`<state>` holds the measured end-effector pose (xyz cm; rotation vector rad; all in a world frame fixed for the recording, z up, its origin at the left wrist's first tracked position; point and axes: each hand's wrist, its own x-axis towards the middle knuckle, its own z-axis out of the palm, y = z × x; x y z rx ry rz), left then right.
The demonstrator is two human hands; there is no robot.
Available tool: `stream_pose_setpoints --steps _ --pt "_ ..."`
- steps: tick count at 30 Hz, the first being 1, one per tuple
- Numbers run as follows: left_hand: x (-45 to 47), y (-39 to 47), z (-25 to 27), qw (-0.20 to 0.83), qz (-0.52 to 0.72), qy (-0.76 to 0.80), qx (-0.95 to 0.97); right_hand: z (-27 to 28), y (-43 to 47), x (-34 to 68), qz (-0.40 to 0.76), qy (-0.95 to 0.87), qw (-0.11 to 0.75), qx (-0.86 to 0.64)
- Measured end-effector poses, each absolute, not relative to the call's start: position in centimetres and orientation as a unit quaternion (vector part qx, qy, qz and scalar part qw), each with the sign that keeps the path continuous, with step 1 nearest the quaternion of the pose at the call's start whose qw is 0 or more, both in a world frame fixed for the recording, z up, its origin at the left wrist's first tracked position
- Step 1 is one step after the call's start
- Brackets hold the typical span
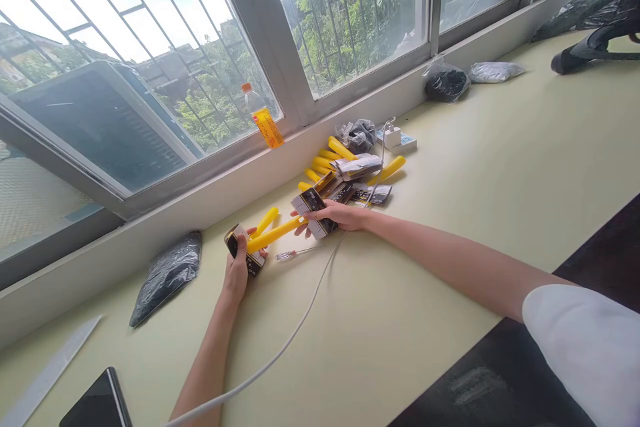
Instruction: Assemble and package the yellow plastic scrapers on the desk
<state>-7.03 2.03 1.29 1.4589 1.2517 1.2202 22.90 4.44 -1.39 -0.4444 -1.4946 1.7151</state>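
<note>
Thing I'd be worrying about here is the yellow tube (275, 235), which is stretching between the two sets of fingers: the left hand (238, 267) is gripping its near end together with the left card (231, 241), so if those fingers are pinching one harder than the other, the looser one could be slipping out. The right hand (336, 213) is gripping the right card (311, 201), thumb on top, and the tube's far end is reaching its fingertips (can't tell whether they're actually holding it or just touching it). Squeezing too hard on either side would probably be creasing the cardboard. The white cable (314, 293) is running under the right wrist and across the left forearm, so a big sweep could be snagging it, and a small screwdriver (286, 255) is lying on the table (400, 293) just below the gap between the fingers, right where a dropping tube could be knocking it. As for looks, the tube is showing up bright yellow, straight and smooth, kinda plasticky. Both cards are showing black printed faces, and the right one is also showing a pale panel; the print's too small for reading. Another yellow tube (267, 219) is lying just beyond the left fingers, and a messy pile of yellow tubes (393, 168) and cards is sitting past the right ones.
</note>
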Motion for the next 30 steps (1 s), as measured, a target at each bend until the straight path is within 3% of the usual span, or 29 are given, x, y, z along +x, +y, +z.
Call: stream_pose_setpoints --steps 9,19,30 --pt "-7.9 2.4 1.2 0.481 0.516 0.478 0.524 -1.4 4.7 22.7 0.701 -0.526 0.432 -0.214" --pt "-10.1 2.4 2.3 0.624 0.593 0.382 0.336 -2.0 5.8 23.1 0.739 -0.388 0.495 -0.240" --pt "-14.6 2.2 3.2 0.639 0.653 0.333 0.233 -2.0 6.2 23.0 0.767 -0.298 0.524 -0.217"
